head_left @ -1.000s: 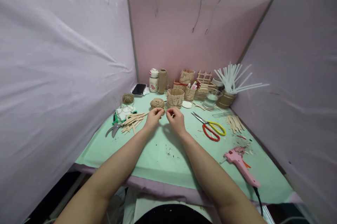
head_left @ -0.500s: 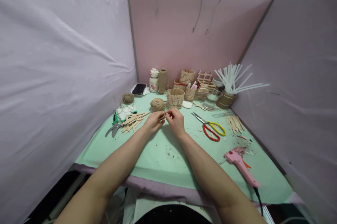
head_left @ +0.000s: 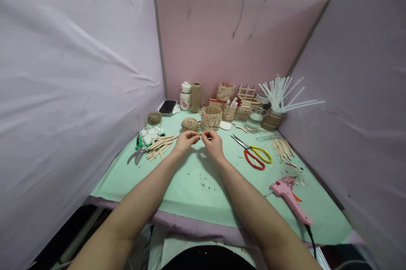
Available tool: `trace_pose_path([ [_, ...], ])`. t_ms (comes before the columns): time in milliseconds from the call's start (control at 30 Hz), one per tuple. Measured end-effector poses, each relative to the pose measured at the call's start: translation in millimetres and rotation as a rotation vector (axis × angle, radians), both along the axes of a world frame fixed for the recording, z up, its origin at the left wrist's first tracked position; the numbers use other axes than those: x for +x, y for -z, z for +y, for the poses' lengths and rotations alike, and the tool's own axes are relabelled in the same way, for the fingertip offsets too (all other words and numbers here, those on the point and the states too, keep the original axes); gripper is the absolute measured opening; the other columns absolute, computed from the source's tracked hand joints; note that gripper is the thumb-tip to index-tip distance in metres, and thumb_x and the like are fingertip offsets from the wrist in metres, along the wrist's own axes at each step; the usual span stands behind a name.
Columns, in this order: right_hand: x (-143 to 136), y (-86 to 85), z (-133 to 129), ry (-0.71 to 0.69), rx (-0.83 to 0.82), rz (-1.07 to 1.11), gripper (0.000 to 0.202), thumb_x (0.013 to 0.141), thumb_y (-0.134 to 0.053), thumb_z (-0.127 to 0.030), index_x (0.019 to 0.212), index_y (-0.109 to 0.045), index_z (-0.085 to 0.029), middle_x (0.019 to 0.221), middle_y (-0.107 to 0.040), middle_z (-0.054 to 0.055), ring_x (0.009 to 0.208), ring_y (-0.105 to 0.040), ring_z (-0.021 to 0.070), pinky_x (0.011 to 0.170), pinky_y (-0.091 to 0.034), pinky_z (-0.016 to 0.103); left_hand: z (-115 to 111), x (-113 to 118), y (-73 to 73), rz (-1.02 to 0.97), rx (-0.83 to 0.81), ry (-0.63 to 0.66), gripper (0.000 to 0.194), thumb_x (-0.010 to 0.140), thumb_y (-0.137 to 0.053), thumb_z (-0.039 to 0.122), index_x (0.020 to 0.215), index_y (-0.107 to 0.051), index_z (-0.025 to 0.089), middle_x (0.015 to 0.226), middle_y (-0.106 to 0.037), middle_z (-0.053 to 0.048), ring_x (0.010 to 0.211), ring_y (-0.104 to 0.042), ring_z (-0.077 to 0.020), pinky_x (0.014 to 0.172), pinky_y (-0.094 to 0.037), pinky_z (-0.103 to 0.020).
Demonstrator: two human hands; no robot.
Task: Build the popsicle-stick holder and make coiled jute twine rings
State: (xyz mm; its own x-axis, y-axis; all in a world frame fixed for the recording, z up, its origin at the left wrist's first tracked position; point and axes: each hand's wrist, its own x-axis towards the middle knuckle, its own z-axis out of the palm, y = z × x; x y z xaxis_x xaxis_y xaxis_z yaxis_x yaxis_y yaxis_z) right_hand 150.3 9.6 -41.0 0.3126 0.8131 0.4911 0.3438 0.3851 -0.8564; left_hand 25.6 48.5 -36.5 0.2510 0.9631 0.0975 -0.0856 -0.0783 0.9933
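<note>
In the middle of the table my left hand [head_left: 186,140] and my right hand [head_left: 212,144] meet almost fingertip to fingertip. Each pinches at a short, thin tan strand [head_left: 200,134] that looks like twine, mostly hidden by the fingers. Right behind my left hand lies a ball of jute twine [head_left: 190,124]. A round basket with a bark-like wall [head_left: 211,118] stands just behind my right hand. To the left of my left hand is a loose heap of flat wooden sticks [head_left: 160,146].
Scissors with red and yellow handles [head_left: 253,154] lie open on the right. A pink glue gun [head_left: 292,200] rests near the front right, its cord over the edge. Pruning shears [head_left: 137,156] lie left. Behind are a glass bowl of water [head_left: 255,120] and white glue sticks [head_left: 279,96].
My left fingers have straightened a little, and the fingertips of both hands are now drawn slightly apart with the thin strand between them. Everything on the table stays in place.
</note>
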Motion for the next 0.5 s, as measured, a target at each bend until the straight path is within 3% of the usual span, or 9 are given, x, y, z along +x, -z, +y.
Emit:
trace_pose_path([
  [167, 2.3, 3.3, 2.3, 0.038, -0.014, 0.005, 0.014, 0.074, -0.053, -0.03, 0.067, -0.057, -0.019, 0.065, -0.058, 0.001, 0.064, -0.053, 0.0153, 0.061, -0.043, 0.027, 1.3, -1.7, 3.3, 0.174, 0.166, -0.026, 0.017, 0.062, -0.07, 0.03, 0.07, -0.069, 0.015, 0.063, -0.066, -0.003, 0.059, -0.054, -0.0123, 0.058, -0.04, -0.025],
  [400, 2.2, 4.6, 0.8, 0.075, -0.026, -0.002, 0.015, 0.074, -0.054, -0.032, 0.067, -0.058, -0.019, 0.065, -0.058, 0.001, 0.065, -0.052, 0.0152, 0.062, -0.042, 0.027, -1.2, -0.7, 3.5, 0.206, 0.163, -0.03, 0.017, 0.061, -0.068, 0.029, 0.07, -0.069, 0.014, 0.066, -0.068, -0.004, 0.06, -0.056, -0.0136, 0.059, -0.04, -0.026],
  [500, 4.9, 1.4, 1.9, 0.004, -0.058, 0.06, 0.017, 0.074, -0.056, -0.034, 0.068, -0.06, -0.019, 0.066, -0.059, 0.001, 0.064, -0.052, 0.0145, 0.061, -0.041, 0.027, -2.9, -1.4, -0.2, 0.155, 0.119, -0.024, 0.019, 0.06, -0.07, 0.03, 0.071, -0.069, 0.014, 0.066, -0.068, -0.005, 0.06, -0.055, -0.0135, 0.058, -0.041, -0.026],
])
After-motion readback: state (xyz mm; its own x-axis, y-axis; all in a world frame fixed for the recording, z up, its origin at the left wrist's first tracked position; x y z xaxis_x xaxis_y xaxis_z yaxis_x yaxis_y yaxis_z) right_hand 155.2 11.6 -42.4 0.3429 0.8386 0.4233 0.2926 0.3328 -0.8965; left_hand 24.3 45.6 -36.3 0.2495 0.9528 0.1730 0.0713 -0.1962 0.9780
